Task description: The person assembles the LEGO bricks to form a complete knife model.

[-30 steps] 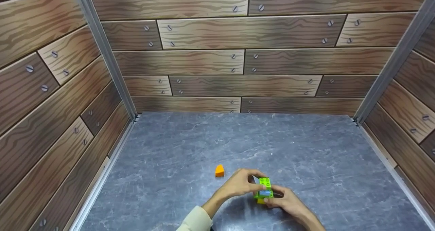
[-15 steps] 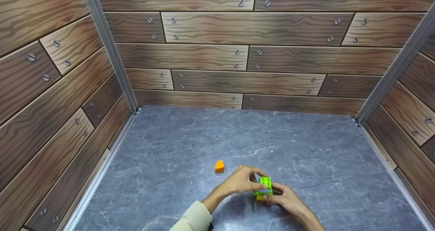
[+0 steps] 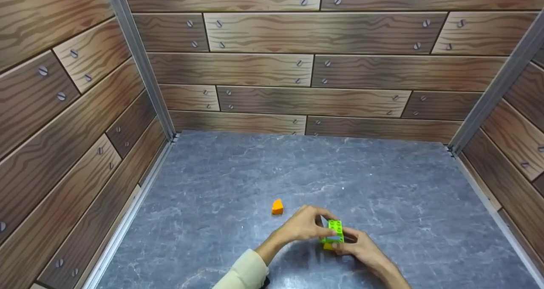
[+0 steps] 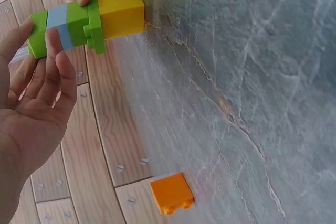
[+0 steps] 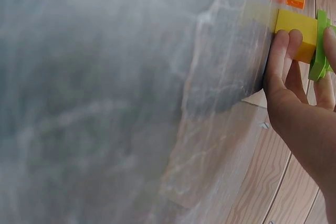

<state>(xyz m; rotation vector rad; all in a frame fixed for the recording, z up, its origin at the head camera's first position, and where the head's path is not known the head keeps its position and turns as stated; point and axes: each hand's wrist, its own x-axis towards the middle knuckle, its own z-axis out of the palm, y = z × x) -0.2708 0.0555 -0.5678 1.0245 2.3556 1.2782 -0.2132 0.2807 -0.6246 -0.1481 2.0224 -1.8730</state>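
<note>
A stack of toy building bricks stands on the grey table. In the left wrist view it has a yellow brick point(image 4: 123, 13) at the bottom, then a wider green plate point(image 4: 95, 22), a green brick point(image 4: 77, 19), a light-blue brick point(image 4: 56, 17) and a green top brick point(image 4: 39, 35). My left hand point(image 3: 302, 226) pinches the upper part between thumb and fingers. Low on the stack, my right hand point(image 3: 364, 250) holds the plate and yellow brick from the right. Fingers hide part of the stack in the head view.
A loose orange brick point(image 3: 277, 207) with a sloped side lies on the table, left of and beyond the hands. Wood-patterned panels point(image 3: 255, 68) wall the marbled grey tabletop point(image 3: 238, 165) at the back and both sides, with metal rails point(image 3: 136, 59) at the corners.
The head view has tilted slightly, shifting the whole scene. Both hands keep their hold; the light-blue brick shows less under the left thumb, and the top green brick seems seated lower.
</note>
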